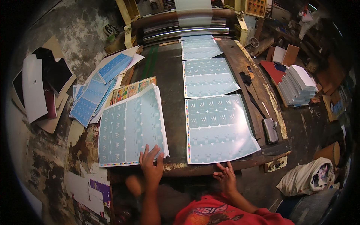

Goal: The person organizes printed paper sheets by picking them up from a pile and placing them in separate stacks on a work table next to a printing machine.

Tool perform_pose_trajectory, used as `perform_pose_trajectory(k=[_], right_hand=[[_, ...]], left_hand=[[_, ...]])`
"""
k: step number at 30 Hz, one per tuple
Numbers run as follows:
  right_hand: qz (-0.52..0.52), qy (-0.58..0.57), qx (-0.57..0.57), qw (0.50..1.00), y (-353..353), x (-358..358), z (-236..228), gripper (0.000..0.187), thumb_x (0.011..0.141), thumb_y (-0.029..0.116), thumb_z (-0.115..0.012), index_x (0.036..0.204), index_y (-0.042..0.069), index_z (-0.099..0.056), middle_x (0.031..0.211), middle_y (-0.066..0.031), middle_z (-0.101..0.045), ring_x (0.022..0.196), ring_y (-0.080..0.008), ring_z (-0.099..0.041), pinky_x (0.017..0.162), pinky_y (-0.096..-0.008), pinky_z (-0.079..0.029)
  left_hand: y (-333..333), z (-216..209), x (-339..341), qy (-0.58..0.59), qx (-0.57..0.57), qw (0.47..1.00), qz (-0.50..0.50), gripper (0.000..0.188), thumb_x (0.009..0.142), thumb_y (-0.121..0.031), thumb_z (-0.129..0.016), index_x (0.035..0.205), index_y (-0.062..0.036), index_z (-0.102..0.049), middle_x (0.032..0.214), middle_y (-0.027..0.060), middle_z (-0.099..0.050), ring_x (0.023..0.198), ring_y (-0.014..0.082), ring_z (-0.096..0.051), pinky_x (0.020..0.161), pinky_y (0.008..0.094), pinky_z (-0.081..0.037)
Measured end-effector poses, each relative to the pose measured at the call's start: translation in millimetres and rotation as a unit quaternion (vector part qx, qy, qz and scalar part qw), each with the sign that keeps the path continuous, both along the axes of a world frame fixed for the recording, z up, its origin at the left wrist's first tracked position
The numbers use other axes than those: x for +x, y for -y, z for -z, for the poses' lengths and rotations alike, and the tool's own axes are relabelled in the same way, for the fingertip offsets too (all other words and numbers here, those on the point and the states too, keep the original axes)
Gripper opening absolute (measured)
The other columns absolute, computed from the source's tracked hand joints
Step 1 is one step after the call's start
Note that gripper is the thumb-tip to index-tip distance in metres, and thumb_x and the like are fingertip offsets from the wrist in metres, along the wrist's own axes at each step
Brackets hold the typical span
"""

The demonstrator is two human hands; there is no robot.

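Note:
My left hand (150, 165) lies with its fingers spread on the lower right corner of a stack of printed sheets (131, 123), pale blue-green with a colour strip along the near edge. Just below the near edge of a single printed sheet (219, 125) is my right hand (227, 177), its fingers apart and slightly bent. Whether those fingertips touch the sheet I cannot tell. Beyond it, two more matching sheets (208, 77) lie in a line on the dark belt (165, 75), leading up to the machine's rollers (185, 30).
Loose blue printed sheets (92, 97) lie left of the stack. A dark grey case (270, 130) sits on the machine's right side. Further right are a pile of white sheets (298, 86) and a white sack (307, 178). Boards and papers (35, 88) are at far left.

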State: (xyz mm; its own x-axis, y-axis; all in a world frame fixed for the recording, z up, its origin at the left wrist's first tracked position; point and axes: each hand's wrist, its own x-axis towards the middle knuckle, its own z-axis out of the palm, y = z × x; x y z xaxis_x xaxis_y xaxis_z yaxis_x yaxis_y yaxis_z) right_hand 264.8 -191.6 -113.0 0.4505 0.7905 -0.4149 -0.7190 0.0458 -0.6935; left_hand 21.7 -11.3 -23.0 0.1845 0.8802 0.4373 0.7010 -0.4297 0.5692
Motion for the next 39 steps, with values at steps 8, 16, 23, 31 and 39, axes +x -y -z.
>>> perform_pose_trajectory(k=[8, 16, 23, 31, 39], right_hand=[[-0.385, 0.544, -0.079, 0.741, 64, 49, 23, 0.044, 0.096, 0.039, -0.052, 0.132, 0.015, -0.058, 0.127, -0.0172, -0.059, 0.116, -0.0335, -0.055, 0.101, -0.0489, -0.040], [-0.541, 0.634, -0.238, 0.500, 43, 73, 60, 0.060, 0.090, 0.059, -0.046, 0.131, 0.017, -0.059, 0.138, -0.0199, -0.050, 0.128, -0.0384, -0.045, 0.108, -0.0543, -0.031], [-0.419, 0.627, -0.123, 0.644, 21, 105, 186, 0.068, 0.087, 0.056, -0.050, 0.140, 0.012, -0.047, 0.147, -0.0209, -0.040, 0.137, -0.0381, -0.035, 0.116, -0.0453, -0.021], [-0.421, 0.658, -0.098, 0.617, 1, 109, 173, 0.071, 0.089, 0.059, -0.045, 0.141, 0.011, -0.046, 0.148, -0.0203, -0.039, 0.139, -0.0373, -0.033, 0.117, -0.0456, -0.020], [-0.558, 0.652, -0.159, 0.488, -16, 0, 120, 0.081, 0.091, 0.070, -0.032, 0.144, 0.009, -0.042, 0.150, -0.0199, -0.037, 0.142, -0.0366, -0.028, 0.118, -0.0473, -0.015]], left_hand=[[3, 3, 2, -0.025, 0.010, 1.000, -0.012, 0.021, 0.090, -0.018, -0.065, 0.108, -0.0071, -0.069, 0.123, 0.0074, -0.066, 0.131, 0.0328, -0.048, 0.112, 0.0492, -0.024], [8, 14, 10, -0.041, 0.050, 0.997, -0.033, 0.021, 0.093, -0.017, -0.060, 0.111, -0.0078, -0.068, 0.125, 0.0072, -0.065, 0.131, 0.0309, -0.048, 0.112, 0.0482, -0.024], [9, 18, 4, -0.039, 0.052, 0.997, -0.033, 0.022, 0.094, -0.017, -0.059, 0.113, -0.0093, -0.068, 0.127, 0.0065, -0.064, 0.132, 0.0298, -0.047, 0.112, 0.0473, -0.024], [6, 19, 9, -0.039, 0.079, 0.996, -0.025, 0.024, 0.092, -0.017, -0.061, 0.114, -0.0106, -0.067, 0.126, 0.0060, -0.065, 0.130, 0.0324, -0.049, 0.110, 0.0488, -0.026], [10, 16, 3, -0.038, 0.067, 0.996, -0.035, 0.025, 0.092, -0.018, -0.060, 0.116, -0.0108, -0.067, 0.126, 0.0062, -0.065, 0.131, 0.0330, -0.048, 0.110, 0.0496, -0.025]])
